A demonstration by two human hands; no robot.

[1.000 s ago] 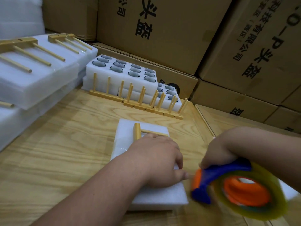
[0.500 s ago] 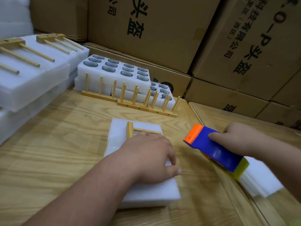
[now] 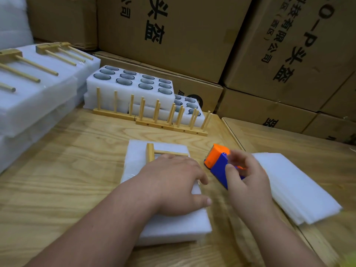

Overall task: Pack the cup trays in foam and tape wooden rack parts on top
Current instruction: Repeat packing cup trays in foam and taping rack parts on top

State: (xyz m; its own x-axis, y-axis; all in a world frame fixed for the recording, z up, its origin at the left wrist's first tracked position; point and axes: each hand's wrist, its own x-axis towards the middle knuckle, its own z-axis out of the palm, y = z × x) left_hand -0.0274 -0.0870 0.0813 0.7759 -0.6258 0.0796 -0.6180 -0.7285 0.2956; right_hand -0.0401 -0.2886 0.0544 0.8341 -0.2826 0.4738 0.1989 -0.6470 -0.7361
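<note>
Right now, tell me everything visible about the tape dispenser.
The tape dispenser is plastic, with a blue body and an orange head carrying a small toothed cutter at its tip. It sits tilted beside the right edge of the foam pack, head pointing up and away from the camera. The right hand holds it, fingers curled over its rear, hiding the tape roll. Motion blur softens the fingers. Whether it touches the table cannot be told.

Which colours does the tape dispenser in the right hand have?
The tape dispenser has an orange head and a blue body, seen best in the head view, the only one.
</note>
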